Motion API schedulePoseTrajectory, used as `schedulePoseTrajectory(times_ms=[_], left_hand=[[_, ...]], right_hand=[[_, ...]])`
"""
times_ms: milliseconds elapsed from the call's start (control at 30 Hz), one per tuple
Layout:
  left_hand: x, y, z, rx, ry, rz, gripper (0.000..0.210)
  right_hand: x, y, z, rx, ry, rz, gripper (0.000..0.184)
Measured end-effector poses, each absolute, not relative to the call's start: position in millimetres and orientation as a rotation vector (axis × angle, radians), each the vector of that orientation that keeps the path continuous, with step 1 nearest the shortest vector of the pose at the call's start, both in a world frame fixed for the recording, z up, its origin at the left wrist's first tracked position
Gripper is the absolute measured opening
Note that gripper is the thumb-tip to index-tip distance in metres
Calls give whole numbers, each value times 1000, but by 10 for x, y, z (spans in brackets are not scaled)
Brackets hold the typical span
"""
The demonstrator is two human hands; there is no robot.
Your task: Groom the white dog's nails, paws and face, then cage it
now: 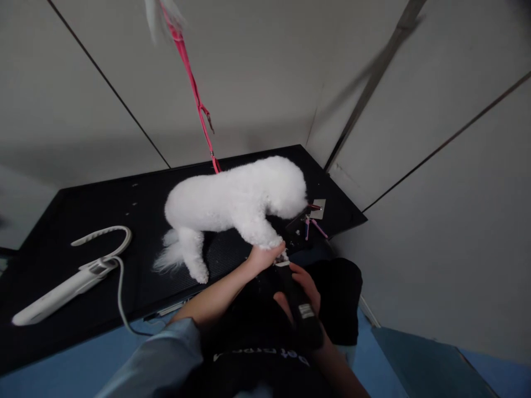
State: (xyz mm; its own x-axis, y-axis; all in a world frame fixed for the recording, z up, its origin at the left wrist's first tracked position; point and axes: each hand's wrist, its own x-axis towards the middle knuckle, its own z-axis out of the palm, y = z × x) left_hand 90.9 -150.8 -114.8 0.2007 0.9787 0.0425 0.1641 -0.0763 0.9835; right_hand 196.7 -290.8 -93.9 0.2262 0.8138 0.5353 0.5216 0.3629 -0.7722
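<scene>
A fluffy white dog (pixel 236 196) is on the black table, its head towards the right. My left hand (pixel 265 258) is closed around the dog's outstretched front paw at the table's near edge. In my right hand (pixel 305 287) is a black hair clipper (pixel 296 298), its light-coloured blade end up against the paw. The fingers wrap round the clipper's body from both sides. Between the blade and my left hand, only a small part of the paw shows.
A white corded appliance with a curved strap (pixel 66 296) lies on the left of the grooming table (pixel 145 210). Scissors with purple handles (pixel 316 228) and a small pale card (pixel 318 209) lie near the dog's head. A pink leash (pixel 188 72) hangs down behind the dog. Walls stand behind and right.
</scene>
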Motion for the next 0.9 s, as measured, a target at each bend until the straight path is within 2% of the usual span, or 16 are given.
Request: schedulePoseTrajectory(times_ms=[267,367,533,667,767,833,900], left_hand=[[951,-1543,-1100,1496,1194,1069,24],[936,-1538,-1143,1493,1186,1083,25],[922,-1543,-1163,1448,1194,1051,25],[883,-1533,-1064,1221,1165,1059,25],[836,-1582,-956,868,1138,1150,39],[808,-1668,-882,690,1134,1195,47],[770,-1785,-812,627,1116,1151,47]], right_hand=[[1850,-2858,-1230,-1215,-1460,79,43],[1893,-2843,-1127,-1239,-1560,156,34],[1977,-2833,-996,-1176,-1512,264,35],[2010,-2798,-1125,-1306,-1417,620,26],[2047,-2725,-1314,-1432,-954,969,23],[2091,-2636,-1428,-1378,-592,1169,34],[2142,-2515,-1506,-1244,-359,1325,53]])
